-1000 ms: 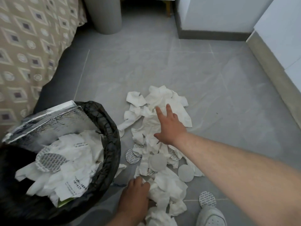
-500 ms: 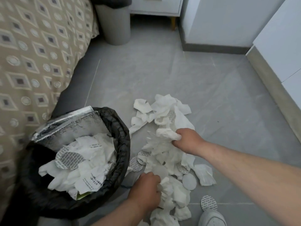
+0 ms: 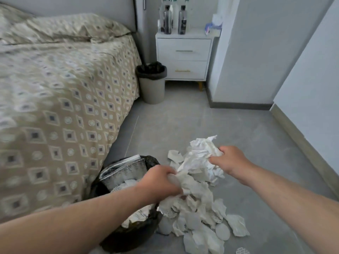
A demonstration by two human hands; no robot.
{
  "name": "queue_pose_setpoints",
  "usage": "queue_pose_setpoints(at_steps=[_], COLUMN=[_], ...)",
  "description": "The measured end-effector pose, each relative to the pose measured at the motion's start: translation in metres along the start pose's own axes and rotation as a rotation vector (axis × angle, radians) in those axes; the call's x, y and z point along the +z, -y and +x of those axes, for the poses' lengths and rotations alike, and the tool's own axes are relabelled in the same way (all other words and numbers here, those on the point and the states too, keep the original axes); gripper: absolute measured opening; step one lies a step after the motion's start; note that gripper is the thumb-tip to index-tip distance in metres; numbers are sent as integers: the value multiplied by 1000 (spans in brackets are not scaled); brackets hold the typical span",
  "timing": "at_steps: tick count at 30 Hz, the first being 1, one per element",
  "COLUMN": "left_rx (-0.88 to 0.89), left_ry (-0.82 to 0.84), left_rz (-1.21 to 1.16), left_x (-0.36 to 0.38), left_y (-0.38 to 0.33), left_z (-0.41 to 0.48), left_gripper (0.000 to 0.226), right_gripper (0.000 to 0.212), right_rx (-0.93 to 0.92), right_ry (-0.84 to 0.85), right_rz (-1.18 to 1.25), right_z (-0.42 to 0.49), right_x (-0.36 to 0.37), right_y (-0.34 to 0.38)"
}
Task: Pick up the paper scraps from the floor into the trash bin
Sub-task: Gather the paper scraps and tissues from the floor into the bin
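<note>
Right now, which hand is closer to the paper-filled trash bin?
Left. The left hand hangs at the edge of the trash bin, gripping paper scraps; the right hand grips them farther right, over the floor.

Soft, even daylight, faint shadows; motion blur throughout, wide-angle bending at the edges

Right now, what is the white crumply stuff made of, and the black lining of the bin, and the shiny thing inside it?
The white bundle is paper, matte: it keeps sharp creases and torn edges, and some pieces are printed. The bin lining is probably thin plastic film: glossy black and wrinkled over the rim. The shiny thing looks like metallised foil, silvery and reflective; it could be foil-coated plastic.
</note>
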State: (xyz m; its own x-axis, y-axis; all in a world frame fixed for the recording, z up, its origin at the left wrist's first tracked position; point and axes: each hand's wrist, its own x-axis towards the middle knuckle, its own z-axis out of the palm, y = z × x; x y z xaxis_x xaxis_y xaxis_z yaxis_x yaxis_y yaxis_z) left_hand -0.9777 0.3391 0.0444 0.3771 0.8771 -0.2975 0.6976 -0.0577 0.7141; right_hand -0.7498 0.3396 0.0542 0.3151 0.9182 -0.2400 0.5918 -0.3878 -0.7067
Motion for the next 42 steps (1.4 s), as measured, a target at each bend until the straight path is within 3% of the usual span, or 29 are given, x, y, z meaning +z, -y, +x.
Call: queue_pose_setpoints(at_steps=[7,11,17,21,25,27,32,37,42], left_rx=[-312,-390,-359,-262,-144,-142,-31,45,90], left_ry=[-292,-357,-351,-305,-334,-358,-216,-143,-253], left_rz=[-185,-291,-88,170,372,474,515,497,458], left_x=[-50,-40,-19,-18,-37,-43,-31,-33,-27], left_y=[95,128,154,170,186,206,250,256,267], left_z=[-21,-7,21,16,-11,-29,-67,-65,-61], left_gripper=[25,20,14,40,44,58,76,84,97], right_gripper=[27,8,6,6,9,11,17,20,59], right_rx=[30,46,49,31,-47,-90,-77,-41,-163], right_ry=[79,128,161,177,188,212,349,454,515], right_rz=[97,142,179,198,232,289,450,204,-302], right_z=[-5,0,0,2,2,0,-5,-5,-3], right_x=[59,75,80,81,81,84,114,171,206], right_y=[18,24,25,30,55,73,103,88,69])
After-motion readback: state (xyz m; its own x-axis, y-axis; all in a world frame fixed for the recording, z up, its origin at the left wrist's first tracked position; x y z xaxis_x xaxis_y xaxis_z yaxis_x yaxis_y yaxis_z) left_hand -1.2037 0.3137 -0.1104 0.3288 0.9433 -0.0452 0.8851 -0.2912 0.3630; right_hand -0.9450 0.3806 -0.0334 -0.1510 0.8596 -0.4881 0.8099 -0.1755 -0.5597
